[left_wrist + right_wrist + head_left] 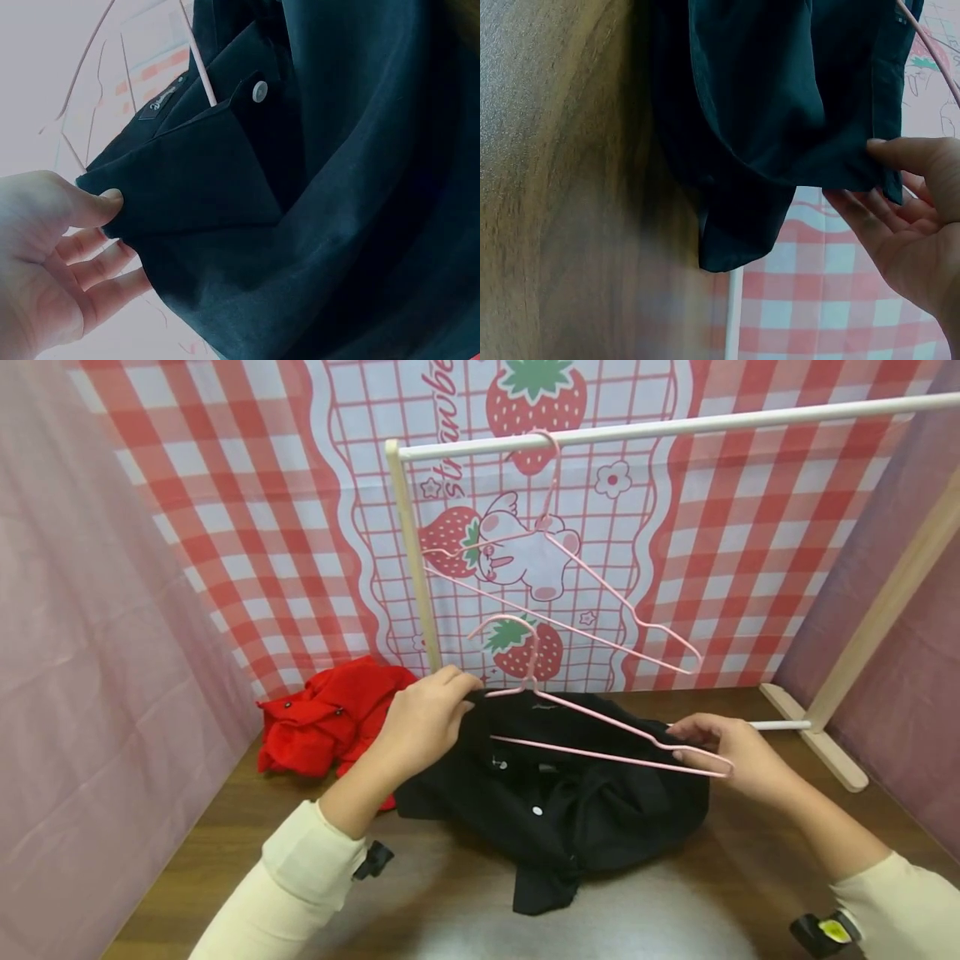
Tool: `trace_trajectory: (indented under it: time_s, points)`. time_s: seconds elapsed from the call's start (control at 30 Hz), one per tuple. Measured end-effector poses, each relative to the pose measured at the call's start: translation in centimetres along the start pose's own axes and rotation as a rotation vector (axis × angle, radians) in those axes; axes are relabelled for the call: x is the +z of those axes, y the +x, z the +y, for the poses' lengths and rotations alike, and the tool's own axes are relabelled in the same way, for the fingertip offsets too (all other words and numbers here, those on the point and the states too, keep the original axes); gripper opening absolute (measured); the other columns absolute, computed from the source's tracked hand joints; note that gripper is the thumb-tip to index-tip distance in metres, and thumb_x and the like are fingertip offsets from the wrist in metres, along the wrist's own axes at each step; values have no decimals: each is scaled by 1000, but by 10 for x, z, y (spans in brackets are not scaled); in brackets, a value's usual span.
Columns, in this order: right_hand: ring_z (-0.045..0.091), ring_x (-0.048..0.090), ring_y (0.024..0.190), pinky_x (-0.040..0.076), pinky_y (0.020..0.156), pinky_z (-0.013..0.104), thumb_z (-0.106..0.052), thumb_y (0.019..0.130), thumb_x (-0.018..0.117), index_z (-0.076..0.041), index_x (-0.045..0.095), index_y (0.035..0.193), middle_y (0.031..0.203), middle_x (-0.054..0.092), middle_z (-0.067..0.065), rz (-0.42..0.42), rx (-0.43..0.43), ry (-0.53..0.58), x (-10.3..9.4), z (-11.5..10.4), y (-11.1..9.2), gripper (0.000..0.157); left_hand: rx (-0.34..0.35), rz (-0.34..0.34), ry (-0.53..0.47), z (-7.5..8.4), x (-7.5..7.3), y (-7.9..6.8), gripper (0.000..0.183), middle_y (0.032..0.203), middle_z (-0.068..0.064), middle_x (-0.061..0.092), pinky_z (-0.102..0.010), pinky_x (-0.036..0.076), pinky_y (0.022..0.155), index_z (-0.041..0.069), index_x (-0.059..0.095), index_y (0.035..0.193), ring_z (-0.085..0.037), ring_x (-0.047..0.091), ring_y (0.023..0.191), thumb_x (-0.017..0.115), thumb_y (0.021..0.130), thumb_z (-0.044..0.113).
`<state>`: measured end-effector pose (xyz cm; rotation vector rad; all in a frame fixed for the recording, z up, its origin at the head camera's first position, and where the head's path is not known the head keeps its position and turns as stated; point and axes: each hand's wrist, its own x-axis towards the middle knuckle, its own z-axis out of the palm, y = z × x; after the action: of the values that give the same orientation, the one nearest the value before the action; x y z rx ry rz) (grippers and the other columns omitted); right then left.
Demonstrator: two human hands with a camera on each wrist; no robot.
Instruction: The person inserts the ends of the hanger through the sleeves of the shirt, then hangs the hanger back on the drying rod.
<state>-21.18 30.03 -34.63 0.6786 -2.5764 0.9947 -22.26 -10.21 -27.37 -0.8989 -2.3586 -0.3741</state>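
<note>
A black button-up shirt (622,827) is lifted partly off the table, its white buttons and neck label showing. My left hand (427,718) pinches the collar edge between thumb and fingers, as the left wrist view of the shirt (202,172) shows. With thumb and fingertips, my right hand (738,756) pinches another edge of the shirt (855,97). A pink hanger (600,718) stands with its left end inside the shirt's neck and its hook free above the collar. Its right end lies outside the cloth, by my right hand; whether that hand touches it, I cannot tell.
A second pink hanger (600,581) hangs from the white rail (675,425) of a wooden rack, above my hands. Red clothing (322,718) lies crumpled on the wood-grain table (217,860) at the left. Behind hangs a strawberry-print checked cloth (262,510).
</note>
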Motion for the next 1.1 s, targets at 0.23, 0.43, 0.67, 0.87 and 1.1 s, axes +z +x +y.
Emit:
trace_trajectory:
  time_s: [0.23, 0.43, 0.67, 0.87, 1.1]
  points:
    - [1, 58, 71, 45, 63, 11, 7, 77, 75, 0, 71, 97, 84, 69, 0, 91, -13, 2, -11, 2, -1, 22, -9, 27, -13, -2, -3, -2, 25, 101, -6, 68, -37, 57, 66, 10, 69, 109, -22, 68, 85, 74, 85, 9]
    - [1, 49, 73, 41, 56, 14, 5, 80, 73, -4, 72, 100, 88, 66, -11, 150, 1, -30, -31, -1, -2, 22, 2, 42, 1, -3, -1, 0, 24, 101, -6, 69, -38, 57, 65, 10, 69, 108, -22, 68, 85, 75, 84, 10]
    - [6, 48, 64, 38, 48, 20, 11, 79, 72, -3, 72, 101, 88, 66, -14, 171, -44, -37, -50, -13, -4, 26, 25, 38, 100, -1, 7, 1, 25, 96, -6, 68, -38, 56, 60, 11, 69, 108, -23, 68, 81, 75, 84, 10]
    - [3, 47, 65, 37, 49, 18, 15, 74, 73, -8, 74, 96, 88, 66, -14, 201, -106, -94, -54, -27, -3, 32, 77, 48, 216, -1, 16, -1, 25, 90, -7, 65, -37, 54, 52, 12, 68, 105, -25, 65, 77, 74, 81, 6]
    - [-1, 49, 74, 41, 58, 11, 15, 71, 74, -13, 74, 96, 90, 66, -11, 187, -170, -139, -50, -51, -5, 38, 97, 79, 286, -3, 24, -2, 22, 84, -10, 59, -40, 51, 45, 9, 63, 96, -28, 62, 72, 73, 78, 3]
